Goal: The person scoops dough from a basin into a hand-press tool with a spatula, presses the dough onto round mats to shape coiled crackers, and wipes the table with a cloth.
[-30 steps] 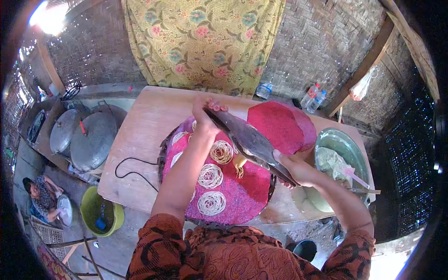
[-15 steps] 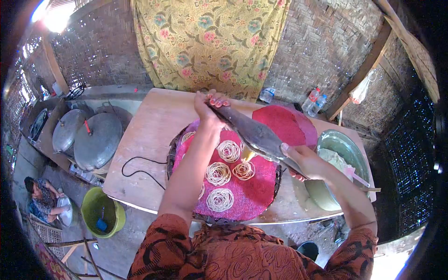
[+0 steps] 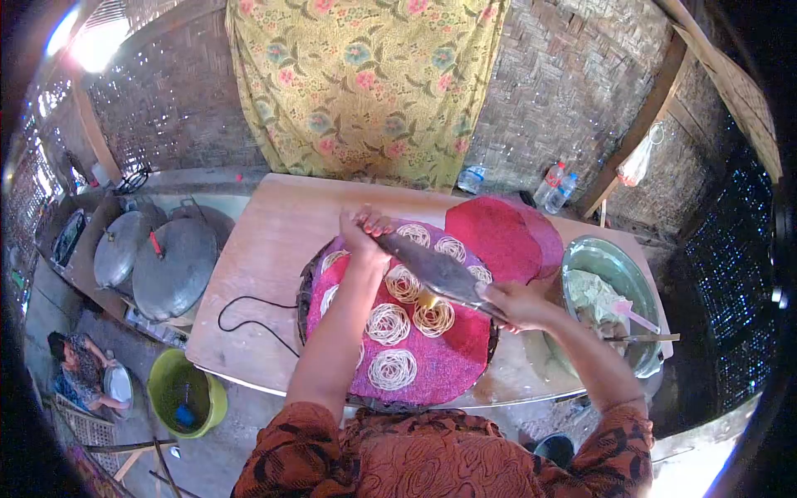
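My left hand [image 3: 364, 232] grips the upper left end of a long dark press board [image 3: 440, 270], and my right hand [image 3: 519, 305] is closed around its lower right end. Beneath the board's middle a yellowish nozzle [image 3: 427, 298] points down at a coiled nest of strands [image 3: 433, 319]. That nest lies on a pink-red cloth [image 3: 448, 371] over a round dark-rimmed tray. Several more pale strand nests, such as one near the front [image 3: 392, 369], lie around it on the cloth.
Right of the tray stands a green basin [image 3: 653, 286] with pale dough and a pink-handled tool. Behind are a red cloth [image 3: 498, 236] and bottles [image 3: 554, 187]. A black cord [image 3: 257, 299] lies left. Lidded pots [image 3: 174, 270], a green tub [image 3: 217, 405] and a seated person [image 3: 79, 369] are farther left.
The board has tilted flatter and both hands have come a little closer together. The nest under the nozzle has grown thicker with new strands. The camera view has shifted slightly.
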A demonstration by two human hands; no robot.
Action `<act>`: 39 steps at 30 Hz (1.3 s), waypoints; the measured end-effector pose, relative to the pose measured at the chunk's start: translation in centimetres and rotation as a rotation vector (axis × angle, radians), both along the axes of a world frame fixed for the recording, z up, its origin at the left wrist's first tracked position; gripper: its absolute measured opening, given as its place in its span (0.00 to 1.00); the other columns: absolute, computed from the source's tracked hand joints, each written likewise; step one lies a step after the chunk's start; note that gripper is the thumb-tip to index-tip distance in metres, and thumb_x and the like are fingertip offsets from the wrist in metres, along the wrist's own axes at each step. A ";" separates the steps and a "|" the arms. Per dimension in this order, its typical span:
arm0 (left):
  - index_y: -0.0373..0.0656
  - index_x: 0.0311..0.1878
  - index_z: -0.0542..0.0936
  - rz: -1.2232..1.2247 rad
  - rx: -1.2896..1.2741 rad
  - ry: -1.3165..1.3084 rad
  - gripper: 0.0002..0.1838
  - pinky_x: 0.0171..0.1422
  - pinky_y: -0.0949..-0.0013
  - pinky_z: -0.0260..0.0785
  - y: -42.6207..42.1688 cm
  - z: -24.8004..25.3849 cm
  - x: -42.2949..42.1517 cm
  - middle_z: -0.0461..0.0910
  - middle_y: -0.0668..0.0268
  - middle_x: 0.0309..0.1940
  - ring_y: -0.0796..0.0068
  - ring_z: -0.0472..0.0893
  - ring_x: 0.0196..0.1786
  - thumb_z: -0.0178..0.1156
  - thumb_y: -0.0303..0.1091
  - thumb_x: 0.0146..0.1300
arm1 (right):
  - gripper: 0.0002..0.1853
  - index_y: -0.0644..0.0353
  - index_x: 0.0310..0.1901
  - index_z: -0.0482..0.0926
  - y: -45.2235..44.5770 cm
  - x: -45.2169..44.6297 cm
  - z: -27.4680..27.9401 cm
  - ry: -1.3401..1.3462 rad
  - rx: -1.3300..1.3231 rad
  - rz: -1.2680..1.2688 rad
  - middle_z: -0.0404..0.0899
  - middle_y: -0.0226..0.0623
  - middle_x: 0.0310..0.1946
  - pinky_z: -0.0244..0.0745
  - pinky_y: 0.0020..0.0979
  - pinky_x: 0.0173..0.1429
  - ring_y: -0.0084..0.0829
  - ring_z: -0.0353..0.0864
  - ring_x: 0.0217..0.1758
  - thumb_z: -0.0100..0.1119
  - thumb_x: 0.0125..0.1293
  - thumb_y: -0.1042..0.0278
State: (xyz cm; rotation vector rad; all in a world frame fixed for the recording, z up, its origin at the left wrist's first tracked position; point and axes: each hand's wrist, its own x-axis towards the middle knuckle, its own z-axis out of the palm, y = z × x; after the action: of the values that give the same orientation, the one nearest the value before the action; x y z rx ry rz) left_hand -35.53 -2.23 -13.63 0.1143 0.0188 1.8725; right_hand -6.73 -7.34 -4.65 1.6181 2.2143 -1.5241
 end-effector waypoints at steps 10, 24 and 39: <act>0.44 0.47 0.77 0.225 0.229 1.071 0.25 0.60 0.57 0.68 -14.0 13.5 0.4 0.77 0.56 0.49 0.60 0.76 0.54 0.55 0.58 0.63 | 0.28 0.59 0.42 0.76 -3.2 2.4 10.5 0.451 -0.265 0.333 0.72 0.25 0.22 0.65 0.23 0.24 0.18 0.69 0.20 0.48 0.68 0.36; 0.46 0.53 0.77 0.233 0.256 2.355 0.19 0.60 0.57 0.67 -25.0 9.5 7.4 0.77 0.56 0.51 0.59 0.76 0.55 0.62 0.40 0.60 | 0.23 0.60 0.45 0.79 -3.4 -3.6 -3.9 0.444 0.474 0.669 0.80 0.46 0.35 0.76 0.40 0.45 0.42 0.82 0.33 0.47 0.70 0.46; 0.47 0.48 0.78 0.090 0.365 2.678 0.16 0.41 0.53 0.73 -20.6 16.7 11.9 0.82 0.54 0.39 0.55 0.82 0.40 0.58 0.43 0.60 | 0.22 0.62 0.55 0.62 -9.2 0.1 14.4 0.698 0.977 -0.008 0.74 0.50 0.38 0.73 0.42 0.45 0.49 0.79 0.40 0.51 0.58 0.78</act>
State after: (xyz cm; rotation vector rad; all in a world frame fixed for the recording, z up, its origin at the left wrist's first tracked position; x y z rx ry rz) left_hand -23.66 -22.80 3.05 2.5794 1.3968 0.4388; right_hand -6.65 -16.56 9.76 1.2574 3.7506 -1.1463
